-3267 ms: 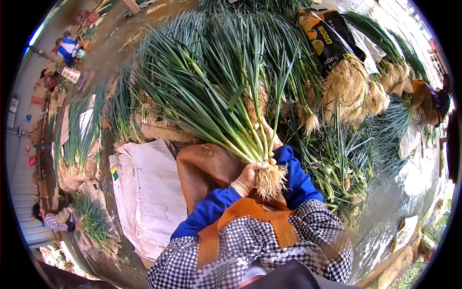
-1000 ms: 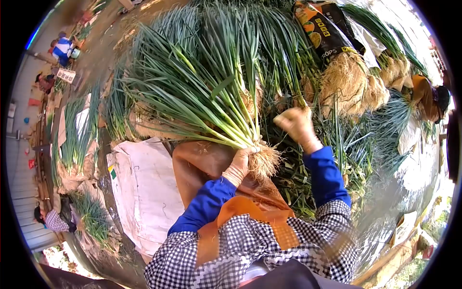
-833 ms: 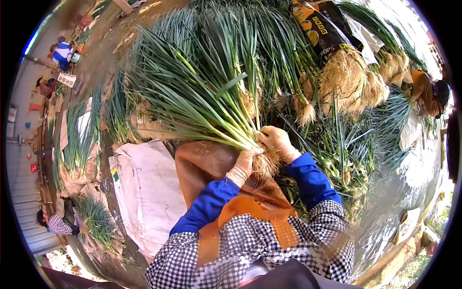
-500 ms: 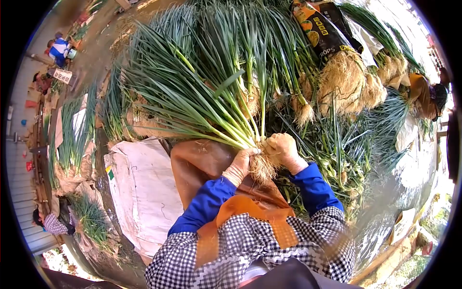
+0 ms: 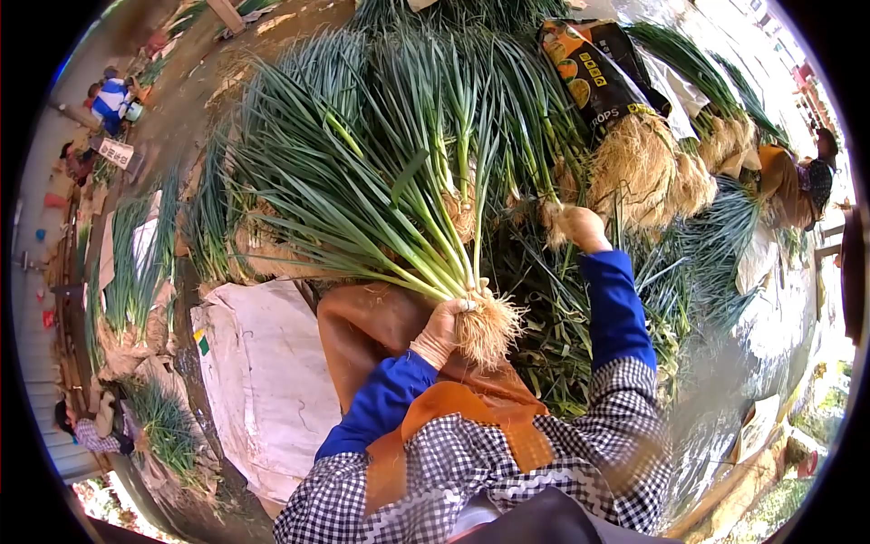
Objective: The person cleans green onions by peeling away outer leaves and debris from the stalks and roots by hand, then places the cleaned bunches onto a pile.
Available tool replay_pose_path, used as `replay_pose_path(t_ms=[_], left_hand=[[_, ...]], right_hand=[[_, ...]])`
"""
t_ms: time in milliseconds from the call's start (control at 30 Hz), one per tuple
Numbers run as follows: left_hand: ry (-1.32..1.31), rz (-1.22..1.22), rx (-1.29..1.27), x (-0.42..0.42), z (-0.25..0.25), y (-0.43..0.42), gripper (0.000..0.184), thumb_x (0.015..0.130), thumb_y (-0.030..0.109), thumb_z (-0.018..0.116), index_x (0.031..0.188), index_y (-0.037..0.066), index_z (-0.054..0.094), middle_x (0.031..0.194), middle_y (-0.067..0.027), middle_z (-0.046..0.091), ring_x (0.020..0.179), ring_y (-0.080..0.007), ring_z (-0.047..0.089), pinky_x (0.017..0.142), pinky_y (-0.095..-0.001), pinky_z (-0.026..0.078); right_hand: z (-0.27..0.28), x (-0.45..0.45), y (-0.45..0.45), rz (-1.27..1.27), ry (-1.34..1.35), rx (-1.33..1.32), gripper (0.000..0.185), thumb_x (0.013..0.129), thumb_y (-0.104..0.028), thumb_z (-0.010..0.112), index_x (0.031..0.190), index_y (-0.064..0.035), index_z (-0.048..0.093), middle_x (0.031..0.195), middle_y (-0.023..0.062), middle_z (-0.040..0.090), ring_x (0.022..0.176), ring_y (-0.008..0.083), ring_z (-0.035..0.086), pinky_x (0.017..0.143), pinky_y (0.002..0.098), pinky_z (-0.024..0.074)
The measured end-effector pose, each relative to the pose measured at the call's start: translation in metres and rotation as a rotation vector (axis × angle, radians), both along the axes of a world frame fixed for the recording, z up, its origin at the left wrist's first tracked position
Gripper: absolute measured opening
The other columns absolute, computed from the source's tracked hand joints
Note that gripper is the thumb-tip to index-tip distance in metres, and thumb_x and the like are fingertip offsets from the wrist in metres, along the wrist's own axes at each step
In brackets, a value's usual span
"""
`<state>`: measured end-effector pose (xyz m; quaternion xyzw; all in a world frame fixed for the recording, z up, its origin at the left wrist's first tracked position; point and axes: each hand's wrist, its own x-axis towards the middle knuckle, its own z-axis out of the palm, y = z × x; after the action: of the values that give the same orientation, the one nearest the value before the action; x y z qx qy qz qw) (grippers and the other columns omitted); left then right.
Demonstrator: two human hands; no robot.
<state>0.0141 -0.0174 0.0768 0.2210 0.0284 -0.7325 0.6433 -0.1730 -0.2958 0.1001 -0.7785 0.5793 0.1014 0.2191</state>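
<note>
Left hand grips slender green stalks with wiry, tangled roots.

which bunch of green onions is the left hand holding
The fanned-out bunch, spreading up and left in the picture: the left hand grips it near its root end. The other bunches lie clear of that hand.
</note>
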Motion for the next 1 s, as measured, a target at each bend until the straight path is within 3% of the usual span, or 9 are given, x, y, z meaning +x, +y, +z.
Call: replay_pose_path(t_ms=[100, 267, 400, 500, 533, 667, 867, 967, 1000], left_hand=[[0.131, 0.046, -0.174, -0.002, 0.012, 0.001, 0.041, 0.064, -0.003, 0.052, 0.105, 0.000, 0.051, 0.112, -0.0168, 0.054, 0.105, -0.0308, 0.054, 0.095, -0.0460, 0.044], [0.259, -0.007, -0.156, -0.007, 0.025, -0.001, 0.038, 0.066, 0.000, 0.053, 0.104, -0.006, 0.051, 0.136, -0.0258, 0.036, 0.123, -0.0372, 0.040, 0.102, -0.0505, 0.035], [0.124, -0.054, 0.042, -0.010, -0.005, 0.004, 0.040, 0.071, -0.002, 0.052, 0.110, -0.009, 0.051, 0.104, -0.0170, 0.059, 0.085, -0.0229, 0.062, 0.085, -0.0341, 0.051], [0.057, -0.090, 0.088, -0.015, -0.001, 0.009, 0.034, 0.074, -0.002, 0.050, 0.107, -0.008, 0.055, 0.098, -0.0143, 0.062, 0.086, -0.0225, 0.061, 0.083, -0.0328, 0.050], [-0.007, -0.094, 0.113, -0.016, -0.008, 0.009, 0.038, 0.073, -0.001, 0.049, 0.111, -0.009, 0.052, 0.102, -0.0168, 0.061, 0.090, -0.0247, 0.061, 0.086, -0.0348, 0.049], [-0.014, -0.079, 0.189, -0.018, -0.008, 0.008, 0.035, 0.074, -0.002, 0.047, 0.107, -0.008, 0.055, 0.097, -0.0140, 0.062, 0.086, -0.0232, 0.061, 0.083, -0.0326, 0.050], [-0.045, -0.055, 0.261, -0.023, -0.020, 0.012, 0.032, 0.075, -0.001, 0.050, 0.105, -0.007, 0.056, 0.092, -0.0136, 0.063, 0.084, -0.0226, 0.062, 0.082, -0.0329, 0.051], [-0.141, -0.113, 0.149, -0.025, 0.009, 0.017, 0.031, 0.078, 0.001, 0.054, 0.109, -0.005, 0.056, 0.092, -0.0090, 0.062, 0.087, -0.0178, 0.059, 0.083, -0.0280, 0.048], [-0.181, -0.129, 0.174, -0.029, 0.010, 0.017, 0.031, 0.078, 0.002, 0.055, 0.109, -0.005, 0.057, 0.093, -0.0077, 0.062, 0.088, -0.0162, 0.058, 0.083, -0.0265, 0.046]], right_hand=[[0.043, -0.013, 0.055, -0.253, -1.312, 0.230, 0.032, 0.089, -0.025, 0.053, 0.104, 0.0022, 0.060, 0.083, 0.0033, 0.060, 0.073, 0.0129, 0.054, 0.066, 0.0245, 0.0443], [0.015, -0.018, 0.141, -0.307, -1.259, 0.523, 0.025, 0.090, -0.022, 0.051, 0.101, -0.0014, 0.060, 0.075, -0.0020, 0.051, 0.063, 0.0074, 0.042, 0.058, 0.0189, 0.0341], [0.010, 0.002, 0.189, -0.265, -1.220, 0.473, 0.027, 0.093, -0.024, 0.051, 0.102, 0.0005, 0.060, 0.082, -0.0023, 0.056, 0.076, 0.0087, 0.051, 0.068, 0.0224, 0.0423], [0.006, 0.006, 0.201, 0.447, -0.544, -0.017, 0.025, 0.085, -0.028, 0.056, 0.102, -0.0106, 0.063, 0.095, 0.0073, 0.064, 0.085, 0.0218, 0.061, 0.074, 0.0310, 0.0487], [0.004, 0.010, 0.204, 0.567, -0.679, -0.106, 0.026, 0.080, -0.031, 0.057, 0.100, -0.0158, 0.063, 0.094, 0.0104, 0.064, 0.085, 0.0280, 0.061, 0.073, 0.0357, 0.0503], [0.029, -0.015, 0.146, 0.065, -0.794, 0.862, 0.053, 0.085, -0.054, 0.053, 0.093, -0.0030, 0.065, 0.077, 0.0061, 0.063, 0.067, 0.0137, 0.057, 0.061, 0.0270, 0.0470], [-0.100, 0.057, 0.124, -0.392, -1.136, 0.556, 0.042, 0.087, -0.043, 0.055, 0.101, -0.0039, 0.061, 0.073, 0.0073, 0.061, 0.058, 0.0139, 0.051, 0.057, 0.0262, 0.0428], [-0.027, 0.080, 0.148, -0.214, -0.334, -0.188, 0.031, 0.085, -0.038, 0.055, 0.086, -0.0070, 0.057, 0.073, 0.0149, 0.062, 0.072, 0.0306, 0.062, 0.063, 0.0419, 0.0475], [-0.034, 0.080, 0.154, -0.126, -0.372, -0.283, 0.031, 0.084, -0.038, 0.053, 0.079, -0.0068, 0.054, 0.077, 0.0130, 0.064, 0.075, 0.0338, 0.061, 0.063, 0.0441, 0.0478]])
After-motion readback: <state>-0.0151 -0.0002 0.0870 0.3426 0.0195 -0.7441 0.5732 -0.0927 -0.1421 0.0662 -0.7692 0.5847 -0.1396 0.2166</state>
